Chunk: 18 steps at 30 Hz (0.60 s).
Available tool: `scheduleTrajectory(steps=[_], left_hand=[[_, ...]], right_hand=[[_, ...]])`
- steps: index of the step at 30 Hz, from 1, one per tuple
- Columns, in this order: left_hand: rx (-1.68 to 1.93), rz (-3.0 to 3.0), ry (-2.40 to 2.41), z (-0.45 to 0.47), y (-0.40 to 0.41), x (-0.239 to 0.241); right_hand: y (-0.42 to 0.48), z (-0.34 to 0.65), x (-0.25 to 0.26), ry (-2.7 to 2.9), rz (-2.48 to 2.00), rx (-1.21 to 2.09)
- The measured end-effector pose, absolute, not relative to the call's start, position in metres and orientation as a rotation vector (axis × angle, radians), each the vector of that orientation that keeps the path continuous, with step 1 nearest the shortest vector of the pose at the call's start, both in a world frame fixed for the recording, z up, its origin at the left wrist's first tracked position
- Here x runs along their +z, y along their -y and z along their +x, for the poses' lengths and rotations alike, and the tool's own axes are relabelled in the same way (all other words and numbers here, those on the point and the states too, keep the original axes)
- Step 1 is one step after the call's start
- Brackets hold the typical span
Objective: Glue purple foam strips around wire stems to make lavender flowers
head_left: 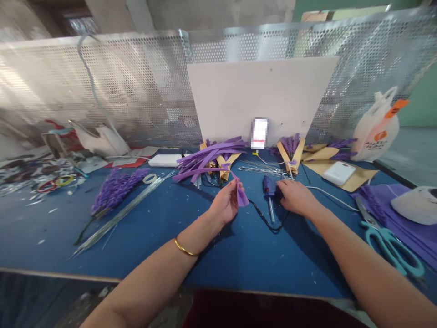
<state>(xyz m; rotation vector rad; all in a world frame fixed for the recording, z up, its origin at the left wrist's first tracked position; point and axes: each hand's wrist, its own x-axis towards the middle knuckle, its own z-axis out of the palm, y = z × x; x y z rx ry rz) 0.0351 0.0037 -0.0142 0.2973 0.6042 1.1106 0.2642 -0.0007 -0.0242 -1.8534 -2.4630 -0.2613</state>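
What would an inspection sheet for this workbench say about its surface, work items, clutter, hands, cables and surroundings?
Surface: blue tabletop, dotted with small pale scraps.
Work items: purple strip; blue glue gun.
Clutter: purple flower bundle and thin wires at left; teal-handled scissors at right.
Hands: left hand holds the purple strip; right hand is at the glue gun's side, grip unclear.
Cables: black cord beside the glue gun; white cable right of it.
Surroundings: white board and perforated screen behind.

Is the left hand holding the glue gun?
No, the left hand holds a purple strip, and the glue gun is beside the right hand.
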Motion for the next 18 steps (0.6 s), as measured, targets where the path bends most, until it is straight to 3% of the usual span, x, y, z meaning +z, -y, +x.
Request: scheduleTrajectory(steps=[6,10,18], left_hand=[[1.105,0.344,-0.619,0.034,-0.002,-0.012],[1.149,0.34,-0.649,0.033,-0.004,-0.011],[1.29,0.394,-0.659,0.032,-0.011,-0.017]], right_hand=[[-0.006,0.273,-0.026,2.441,-1.86,-0.229],[0.001,0.264,-0.015,2.183,-1.633,-0.13],[0.052,0.207,-0.001,1.66,-1.213,0.736]])
